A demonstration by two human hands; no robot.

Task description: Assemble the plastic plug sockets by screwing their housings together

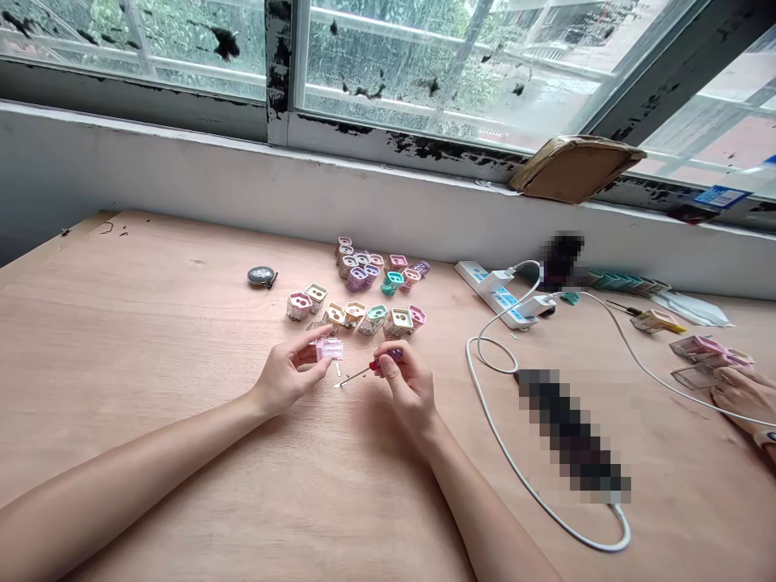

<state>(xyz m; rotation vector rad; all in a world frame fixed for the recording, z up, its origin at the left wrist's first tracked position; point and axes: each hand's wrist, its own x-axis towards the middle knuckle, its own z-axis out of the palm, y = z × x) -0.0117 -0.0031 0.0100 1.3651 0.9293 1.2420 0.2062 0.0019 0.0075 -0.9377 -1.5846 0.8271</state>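
My left hand (289,373) grips a translucent pink plastic housing (328,349) at its fingertips. My right hand (407,385) holds a small screwdriver (357,376) with a red and purple handle, its thin metal shaft pointing left toward the pink housing. The shaft tip lies a little below the housing and does not touch it. A tiny metal piece (338,369) lies on the wooden table (182,339) between my hands. Just beyond them stand several pastel plastic housings (364,279) in a loose cluster and a row.
A grey oval object (262,276) lies left of the housings. To the right are a white power strip (494,293), a looping white cable (485,420) and two blurred patches. Another person's hand (743,396) rests by pink housings at far right. A window sill runs along the back.
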